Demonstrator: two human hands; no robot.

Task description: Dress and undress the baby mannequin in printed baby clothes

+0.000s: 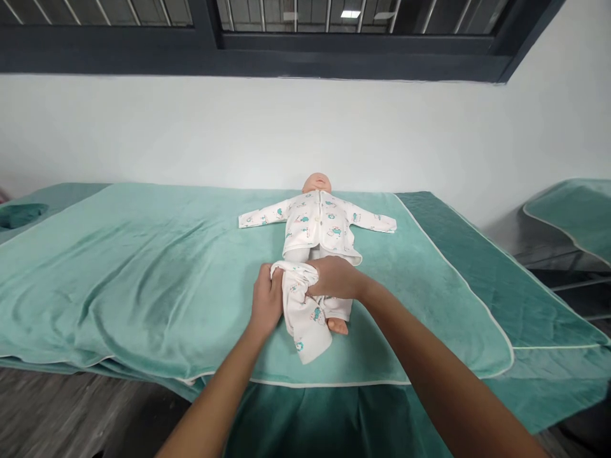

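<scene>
A baby doll [317, 183] lies on its back on a teal towel [143, 267], head toward the wall. It wears a white printed top [319, 226] with both sleeves spread out. White printed trousers [305, 318] are bunched at its legs, and one bare foot [338, 326] shows below them. My left hand [265, 302] is closed on the left side of the trousers' waistband. My right hand [337, 278] is closed on the right side of the waistband, just below the hem of the top.
The towel covers a table draped in darker teal cloth [477, 254], pushed against a white wall under a dark window frame. Another teal-covered surface [573, 213] stands at the right. A folded dark teal cloth [21, 214] lies at the far left.
</scene>
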